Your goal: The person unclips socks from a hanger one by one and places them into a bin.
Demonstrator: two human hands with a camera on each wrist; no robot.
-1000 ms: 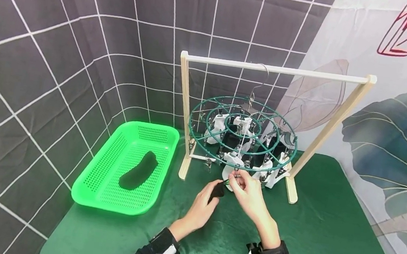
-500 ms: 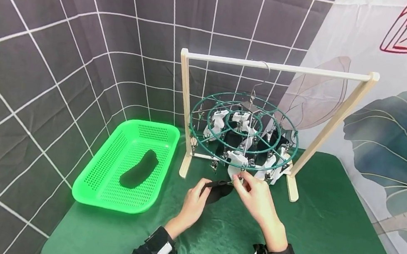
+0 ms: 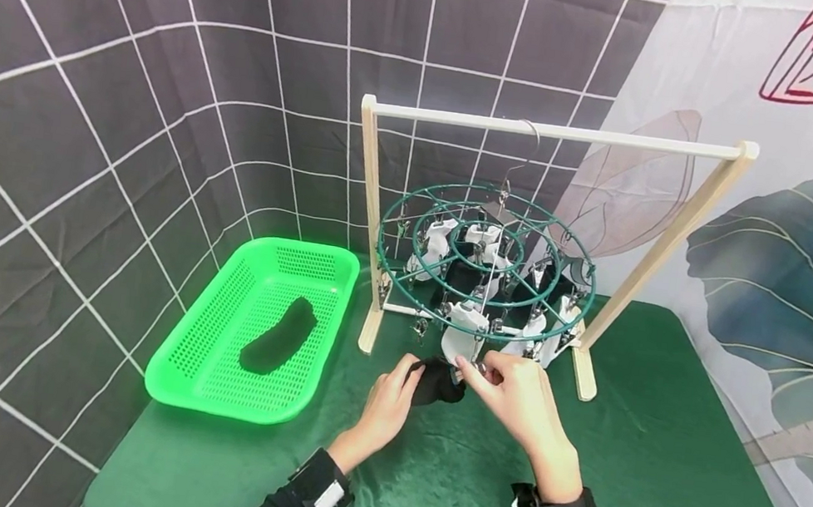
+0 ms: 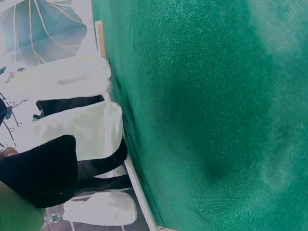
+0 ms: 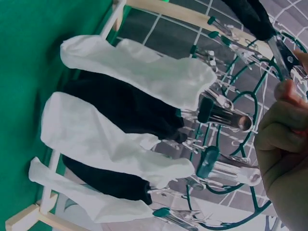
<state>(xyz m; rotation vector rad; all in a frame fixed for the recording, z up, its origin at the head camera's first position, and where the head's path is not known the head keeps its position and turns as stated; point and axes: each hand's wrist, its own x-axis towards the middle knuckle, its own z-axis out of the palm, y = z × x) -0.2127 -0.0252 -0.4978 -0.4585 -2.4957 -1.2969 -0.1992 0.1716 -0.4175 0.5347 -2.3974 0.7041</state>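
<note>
My left hand [image 3: 383, 406] holds a black sock [image 3: 431, 383] in front of a round drying hanger [image 3: 489, 188], fingers and thumb around the fabric. My right hand [image 3: 526, 397] pinches a metal peg [image 5: 280, 54] hanging from the hanger's front. In the right wrist view, the peg's end meets the edge of the black sock, overlapping it. The left wrist view shows the sock's dark end, with most of the left hand hidden. Behind the hands hang white socks [image 5: 115, 130] and black socks [image 5: 127, 106], clipped by their ends.
The hanger hooks over the white bar [image 3: 452, 119] of a wooden rack standing on the green cloth [image 3: 469, 495]. A bright green basket [image 3: 159, 380] on the left contains another black sock [image 3: 280, 335]. Several unused pegs [image 3: 420, 328] dangle around the ring.
My left hand has shifted slightly left and brought the black sock's edge up to the peg. My right hand has dropped a little, still pinching the peg.
</note>
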